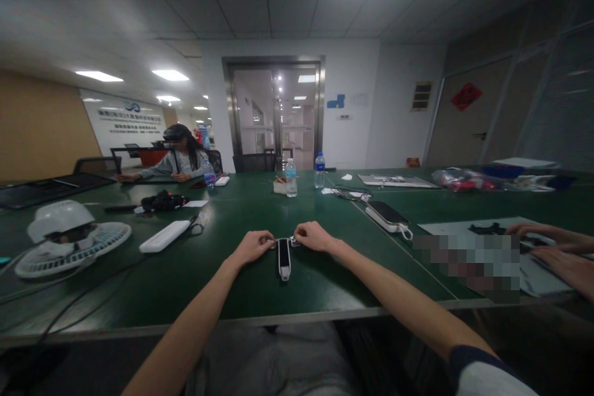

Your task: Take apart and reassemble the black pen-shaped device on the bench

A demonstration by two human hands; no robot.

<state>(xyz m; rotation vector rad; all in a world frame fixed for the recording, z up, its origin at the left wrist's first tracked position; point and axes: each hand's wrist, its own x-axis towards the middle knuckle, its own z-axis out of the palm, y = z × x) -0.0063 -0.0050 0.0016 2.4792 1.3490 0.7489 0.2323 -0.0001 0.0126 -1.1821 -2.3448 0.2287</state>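
On the green table in front of me lies a slim white device with a black face [284, 257], its narrow end toward me. My left hand [251, 246] rests on the table to the left of the device's far end, thumb and fingers pinched together at a small piece too tiny to name. On the other side, my right hand [316, 237] is also closed in a pinch. By its fingertips is a small shiny piece [295, 241], whose kind I cannot make out. Both hands are close beside the device's top end.
A white power bank [167, 236] and a white helmet [62, 219] are on the left. Water bottles [291, 178] stand farther back. A phone [388, 213] lies on the right, near a co-worker's hands [557, 247] over a pale board. Another person [183, 154] sits across the table.
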